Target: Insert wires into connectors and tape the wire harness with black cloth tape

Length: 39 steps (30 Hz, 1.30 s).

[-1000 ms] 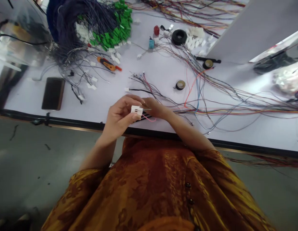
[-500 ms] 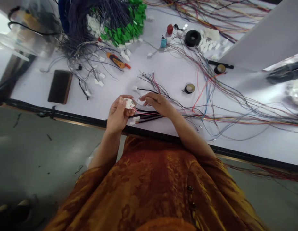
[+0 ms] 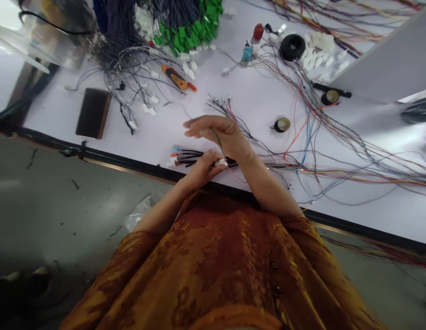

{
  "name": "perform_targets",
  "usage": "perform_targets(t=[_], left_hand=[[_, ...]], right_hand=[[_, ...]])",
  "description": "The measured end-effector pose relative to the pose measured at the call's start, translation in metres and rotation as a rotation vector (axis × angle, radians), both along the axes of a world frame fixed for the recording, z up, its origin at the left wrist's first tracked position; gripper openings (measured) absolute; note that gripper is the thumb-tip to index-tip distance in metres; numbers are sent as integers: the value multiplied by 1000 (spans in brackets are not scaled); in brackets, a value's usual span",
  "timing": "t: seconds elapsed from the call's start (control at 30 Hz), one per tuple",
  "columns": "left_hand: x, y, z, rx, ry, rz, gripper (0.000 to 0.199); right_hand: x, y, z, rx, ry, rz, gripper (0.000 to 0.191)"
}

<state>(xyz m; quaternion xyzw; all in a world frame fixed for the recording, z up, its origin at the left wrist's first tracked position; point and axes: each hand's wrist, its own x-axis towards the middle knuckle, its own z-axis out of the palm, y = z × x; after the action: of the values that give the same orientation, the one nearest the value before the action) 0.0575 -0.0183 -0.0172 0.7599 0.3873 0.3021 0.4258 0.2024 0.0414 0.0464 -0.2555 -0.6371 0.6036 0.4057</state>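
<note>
My left hand (image 3: 203,168) is closed on a white plastic connector (image 3: 221,162) near the table's front edge. From the connector a thin dark wire (image 3: 219,141) runs up to my right hand (image 3: 226,136), and a pink wire trails toward the right. The right hand is raised just above the connector, fingers pointing left, with the thin wire between thumb and fingers. Beside and behind the left hand lies a bundle of black-sleeved wires (image 3: 192,156) ending in small white, orange and blue connectors. The palm side of the right hand is hidden.
A phone (image 3: 93,113) and an orange-black cutter (image 3: 175,77) lie to the left, below a heap of green connectors (image 3: 185,34). Tape rolls (image 3: 292,47) and long loose wires (image 3: 336,170) spread over the right side. A white upright panel (image 3: 381,59) stands at right.
My left hand has moved right and down with the connector, toward my right wrist. My right hand has risen slightly, drawing a thin wire. The camera view has shifted a little.
</note>
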Motion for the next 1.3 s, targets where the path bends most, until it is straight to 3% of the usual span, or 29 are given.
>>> perform_targets(t=[0.1,0.17,0.23,0.3,0.37,0.43,0.47,0.57,0.63,0.77,0.87,0.93,1.0,1.17,1.23,1.3], left_hand=[[-8,2,-2,-144,-144,91,45],[-13,4,-4,-285,-262,218,54],[-16,9,-6,-390,-359,321,58],[-16,17,-5,-420,-422,370,57],[-14,27,-2,-417,-475,366,55],[-11,35,3,-422,-542,317,54],[-9,39,6,-423,-567,284,53],[-7,46,17,-389,-569,205,51],[-5,48,26,-338,-531,172,50],[-2,48,42,-266,-446,153,47],[0,51,47,-270,-437,170,46],[2,59,45,-271,-454,225,50],[6,70,38,-263,-474,318,55],[33,97,17,-215,-488,414,59],[44,101,10,-189,-444,385,60],[51,102,3,-174,-389,360,59]], right_hand=[[31,-15,12,366,-433,-410,31],[59,-35,17,511,-790,-580,28],[87,-61,20,435,-1033,-546,28],[108,-90,23,237,-1174,-243,28],[121,-113,29,69,-1184,91,22],[126,-126,37,8,-1133,187,25],[126,-127,41,15,-1100,116,29],[118,-114,51,113,-938,-295,35],[107,-96,49,202,-789,-445,34],[79,-63,29,205,-572,-312,32],[69,-52,16,196,-569,-263,21],[71,-54,10,271,-660,-365,23],[79,-61,3,298,-745,-383,28],[95,-87,-17,112,-980,-83,28],[99,-92,-20,73,-1092,-32,29],[104,-87,-18,49,-1053,-53,29]])
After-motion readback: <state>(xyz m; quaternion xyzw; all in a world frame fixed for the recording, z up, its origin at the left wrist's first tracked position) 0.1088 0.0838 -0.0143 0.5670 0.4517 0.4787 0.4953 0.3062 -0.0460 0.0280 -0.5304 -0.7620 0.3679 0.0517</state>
